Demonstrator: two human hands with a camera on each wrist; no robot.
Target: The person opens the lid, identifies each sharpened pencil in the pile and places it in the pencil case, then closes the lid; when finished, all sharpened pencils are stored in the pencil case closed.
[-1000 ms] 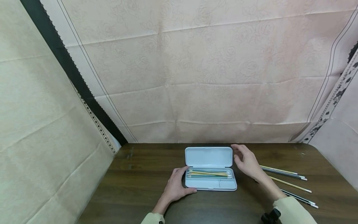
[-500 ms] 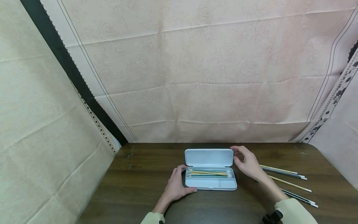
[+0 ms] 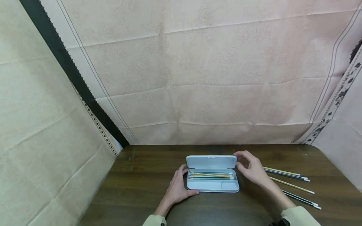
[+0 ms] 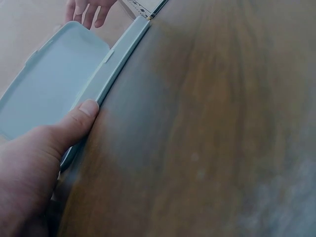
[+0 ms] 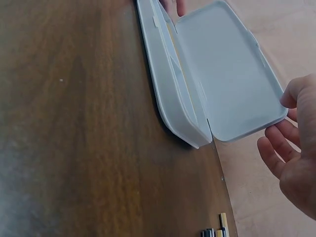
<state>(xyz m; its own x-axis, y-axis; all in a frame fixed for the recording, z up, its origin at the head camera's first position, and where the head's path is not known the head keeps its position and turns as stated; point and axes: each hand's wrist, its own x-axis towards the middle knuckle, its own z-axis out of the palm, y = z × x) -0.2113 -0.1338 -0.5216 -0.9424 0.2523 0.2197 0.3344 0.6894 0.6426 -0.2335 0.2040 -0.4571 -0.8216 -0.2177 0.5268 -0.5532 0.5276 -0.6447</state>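
A pale blue pencil case (image 3: pixel 207 187) lies on the table with its lid (image 3: pixel 211 162) raised on the hinge. Several pencils (image 3: pixel 210 175), yellow and green among them, lie side by side in its back compartment. My left hand (image 3: pixel 178 187) grips the case's left end, thumb on the front edge and fingers towards the back corner. In the left wrist view the thumb (image 4: pixel 81 118) presses the front wall. At the lid's right corner, my right hand (image 3: pixel 251 166) holds the edge between thumb and fingers, as the right wrist view shows.
Loose pencils lie right of the case on the dark wooden table (image 3: pixel 135 188): a yellow one (image 3: pixel 292 185), a back bunch (image 3: pixel 287 174) and dark ones (image 3: pixel 302 200) nearer the front. A pale cloth (image 3: pixel 212 94) hangs behind the table.
The lid has swung up from leaning back, its top edge coming towards me. My right hand has moved with it. The left hand stays on the case; its fingers have shifted slightly.
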